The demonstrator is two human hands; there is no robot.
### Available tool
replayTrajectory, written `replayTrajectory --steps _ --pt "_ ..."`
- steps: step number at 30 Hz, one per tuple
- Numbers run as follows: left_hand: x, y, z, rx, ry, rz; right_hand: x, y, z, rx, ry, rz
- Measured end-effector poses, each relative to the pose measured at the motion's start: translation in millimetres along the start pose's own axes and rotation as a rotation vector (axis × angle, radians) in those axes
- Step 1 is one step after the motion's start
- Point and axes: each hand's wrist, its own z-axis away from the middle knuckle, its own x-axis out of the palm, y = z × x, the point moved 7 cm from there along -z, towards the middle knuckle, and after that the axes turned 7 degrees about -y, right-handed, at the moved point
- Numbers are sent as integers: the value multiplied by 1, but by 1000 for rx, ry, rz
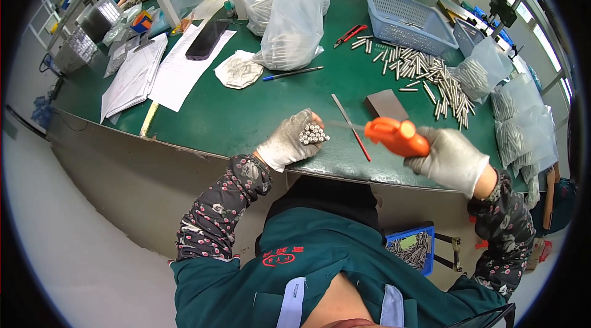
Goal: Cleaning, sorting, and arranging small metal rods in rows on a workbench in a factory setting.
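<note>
My left hand (pixel 284 144), in a grey-white glove, is closed around a bundle of metal pins (pixel 313 135), their round ends facing up, just over the table's front edge. To the right, my gloved right hand (pixel 454 158) grips an orange air blow gun (pixel 397 137). Its thin nozzle, somewhat blurred, points left at the bundle without visibly touching it. Between the hands lies a slim metal tool with a red handle (pixel 361 144). Behind the blow gun sits a brown-grey rectangular block (pixel 386 106).
Loose metal pins (pixel 434 75) are heaped at the right, by a blue basket (pixel 409 26) and filled plastic bags (pixel 523 125). Further back are red-handled pliers (pixel 351 35), a pen (pixel 293 73), a cloth (pixel 239 70), a phone (pixel 207 40) and papers (pixel 135 75). Below stands a blue bin (pixel 429 260).
</note>
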Motion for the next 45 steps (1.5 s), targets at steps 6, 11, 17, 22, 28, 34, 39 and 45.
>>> replayTrajectory --steps 6,11,17,22,28,34,39,45 --pt "0 -5 1 -10 12 15 -1 1 -1 52 -29 -43" --pt "1 6 2 -36 -14 -20 5 -5 4 -33 -41 30" --pt "-1 10 0 -29 16 28 0 5 3 2 -20 -14" --pt "-1 11 1 -50 21 34 1 2 8 5 -38 13" --pt "0 8 0 -34 25 10 3 4 8 9 -50 -27" --pt "-1 11 1 -44 26 -18 8 7 12 22 -75 7" --pt "-1 11 1 -16 36 -44 12 5 11 3 -75 -15" --pt "-1 11 2 -19 31 -16 12 5 12 -38 -27 0"
